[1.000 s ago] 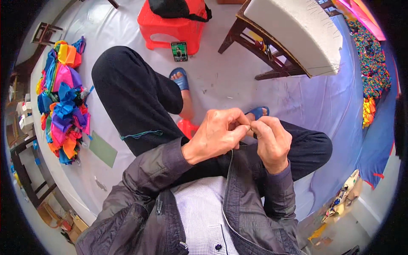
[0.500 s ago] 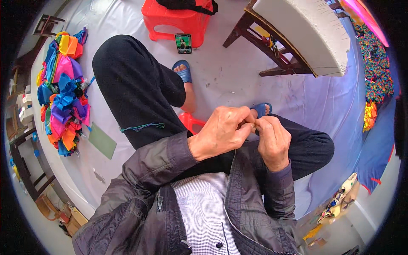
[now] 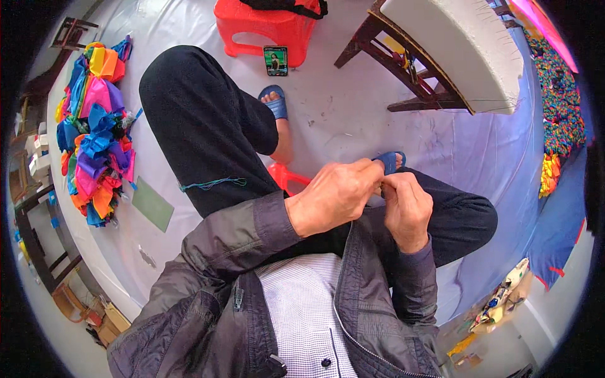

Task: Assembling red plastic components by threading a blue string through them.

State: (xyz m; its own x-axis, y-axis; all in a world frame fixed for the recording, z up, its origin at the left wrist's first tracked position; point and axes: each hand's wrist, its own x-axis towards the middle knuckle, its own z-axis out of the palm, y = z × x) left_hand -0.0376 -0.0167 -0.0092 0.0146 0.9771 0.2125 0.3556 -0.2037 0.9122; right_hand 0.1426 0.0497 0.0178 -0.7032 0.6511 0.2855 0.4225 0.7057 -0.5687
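1. The person sits low over a pale plastic sheet (image 3: 353,126) spread on the floor, both hands drawn together in front of the chest, above the right knee.
2. The left hand (image 3: 334,198) has its grip curled nearly shut, fingertips pinched toward three o'clock. Something very small sits between them, perhaps a thread or a scrap, but it is too hidden to tell which.
3. The right hand (image 3: 406,211) meets it knuckle to knuckle, its fingers pinched at eleven o'clock onto the same spot; what it has hold of is hidden too.
4. So the piece being worked lies right where the two sets of fingertips touch, equally near both hands; its long axis cannot be made out.
5. A teal thread (image 3: 213,184) lies across the left thigh, at nine o'clock from the hands and apart from them.
6. A heap of coloured fabric scraps (image 3: 94,132) lies further out at nine o'clock. A red stool (image 3: 258,28) stands at twelve, with a phone (image 3: 275,60) leaning against it.
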